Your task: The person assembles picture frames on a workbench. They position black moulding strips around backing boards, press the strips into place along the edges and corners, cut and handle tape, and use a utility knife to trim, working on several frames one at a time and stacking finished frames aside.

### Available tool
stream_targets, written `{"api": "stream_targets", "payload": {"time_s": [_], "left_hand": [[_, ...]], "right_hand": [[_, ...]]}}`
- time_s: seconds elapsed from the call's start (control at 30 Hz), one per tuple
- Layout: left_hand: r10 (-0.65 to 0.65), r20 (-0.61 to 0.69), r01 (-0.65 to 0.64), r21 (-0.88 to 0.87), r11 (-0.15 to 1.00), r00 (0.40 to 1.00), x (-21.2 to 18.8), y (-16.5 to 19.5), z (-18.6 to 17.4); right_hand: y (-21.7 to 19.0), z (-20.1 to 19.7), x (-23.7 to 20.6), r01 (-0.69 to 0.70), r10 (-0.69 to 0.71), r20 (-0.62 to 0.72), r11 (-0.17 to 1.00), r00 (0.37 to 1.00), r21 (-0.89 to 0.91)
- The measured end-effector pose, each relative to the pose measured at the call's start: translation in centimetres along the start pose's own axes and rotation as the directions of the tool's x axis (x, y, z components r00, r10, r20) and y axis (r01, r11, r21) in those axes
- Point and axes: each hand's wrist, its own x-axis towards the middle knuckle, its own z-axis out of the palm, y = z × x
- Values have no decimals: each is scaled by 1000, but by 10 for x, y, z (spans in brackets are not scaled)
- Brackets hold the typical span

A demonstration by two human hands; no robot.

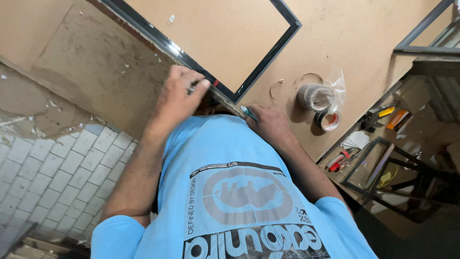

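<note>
We see the left hand [178,98] w/ fingers curled and pinched shut on the edge of the black frame [268,52], thumb and forefinger pressed together right at the frame's lower rail near its corner; a small shiny bit shows between the fingertips but it's too small to tell what it is. The right hand [269,122] sits just beside, closed around a teal-handled tool [248,113] whose tip points at the same rail; only a short part of the handle shows. The frame lies flat on the brown board worktop [354,33], enclosing a bare panel of the same colour, its near corner close to our chest. We're wearing a light blue printed shirt [239,192] that hides the bench edge below both wrists. Further right on the board are 2 tape rolls [322,103], 1 in a clear plastic wrap, the other w/ a red-and-white core, touching each other. Beyond the bench edge a lower shelf [383,129] holds small tools, red-handled pliers and a fan of white sheets. To the left, pale paving bricks [52,172] cover the floor.
</note>
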Motion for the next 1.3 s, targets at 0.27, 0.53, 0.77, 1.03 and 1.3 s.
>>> {"api": "stream_targets", "payload": {"time_s": [0.27, 0.53, 0.77, 1.03, 1.3], "left_hand": [[-243, -181, 123, -501, 856, 953, 119, -90, -166], [6, -243, 96, 405, 909, 970, 221, -178, -259], [-55, -178, 128, 427, 895, 982, 266, -178, -286], [-236, -202, 170, -296, 940, 951, 311, -109, -317], [15, -190, -52, -193, 980, 982, 420, -96, -292]], "right_hand": [[-26, -22, 31, -278, 439, -282, 840, 853, 467], [-78, -1, 91, -393, 788, -111, 418, 605, 819], [-94, 12, 119, -268, 878, -48, 197, 477, 943], [-104, -23, 128, 74, 841, -55, 18, 538, 997], [-38, -90, 177, 239, 835, -228, 120, 501, 964]]}}
